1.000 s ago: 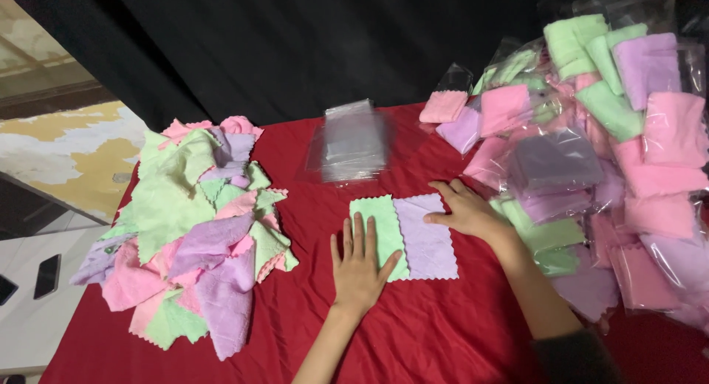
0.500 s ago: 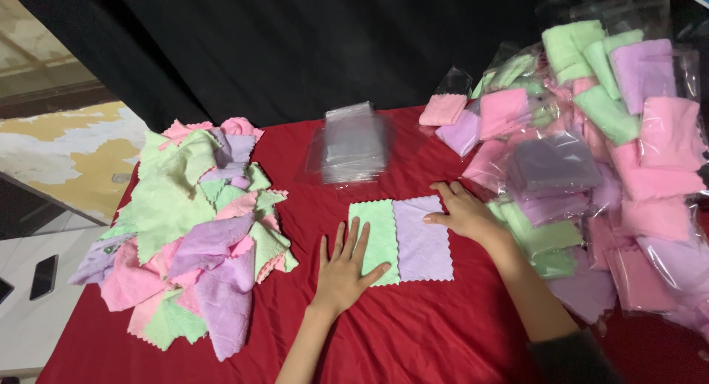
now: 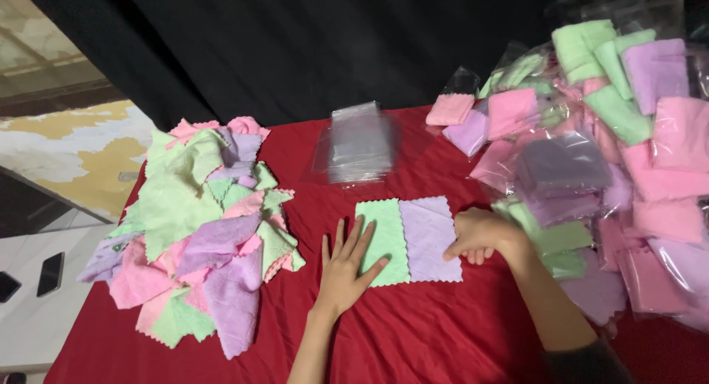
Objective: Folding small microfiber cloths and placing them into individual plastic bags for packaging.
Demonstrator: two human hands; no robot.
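**Two cloths being squared on a red table**

Here, a green cloth (image 3: 382, 241) and a purple cloth (image 3: 430, 238) are lying flat, side by side and touching along one edge, at the centre of the red table (image 3: 413, 340). The left hand (image 3: 346, 269) is resting at 7 o'clock of the pair, palm down and fingers fully spread, with the fingertips (image 3: 357, 227) pressing the green cloth's left margin; it is gripping nothing. The right hand (image 3: 478, 236) is sitting at 3 o'clock, fingers curled loosely inward over the purple cloth's right edge; whether it is pinching the edge cannot be told.

Judged from this layout, the step is going best when the flat hand is anchoring one cloth while the other hand is sliding its cloth, keeping the scalloped edges parallel and wrinkle-free.

A loose pile of cloths (image 3: 199, 236) is lying at 9 o'clock, a stack of clear bags (image 3: 360, 142) at 12 o'clock, and bagged cloths (image 3: 605, 155) are heaped at 2 to 3 o'clock.
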